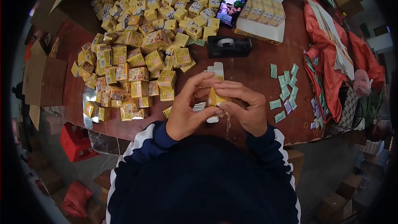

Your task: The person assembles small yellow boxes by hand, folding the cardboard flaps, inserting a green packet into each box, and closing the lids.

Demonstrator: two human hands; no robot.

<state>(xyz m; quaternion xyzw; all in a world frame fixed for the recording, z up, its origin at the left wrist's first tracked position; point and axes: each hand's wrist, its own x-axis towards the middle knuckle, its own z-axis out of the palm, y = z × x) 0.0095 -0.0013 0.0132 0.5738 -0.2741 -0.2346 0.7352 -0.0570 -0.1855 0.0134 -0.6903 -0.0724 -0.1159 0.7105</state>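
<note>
Near the table's front edge, my left hand (187,110) and my right hand (245,107) come together around a small yellow box (215,98). Both thumbs press its near side, and the fingers curl over its far side. An opened white-and-yellow carton (218,70) lies just beyond and partly under my hands. White folded pieces (199,107) show between and below the fingers; what they are is partly hidden. Left of my left hand is a heap of shiny film-wrapped yellow boxes (137,60). Small green sachets (285,87) are scattered to the right of my right hand.
A larger pile of small yellow boxes (166,2) fills the back left. A phone (231,8) leans on a white display carton (265,29), behind a black tape dispenser (229,47). A red plastic bag (331,54) lies right; a red stool (76,142) stands below left.
</note>
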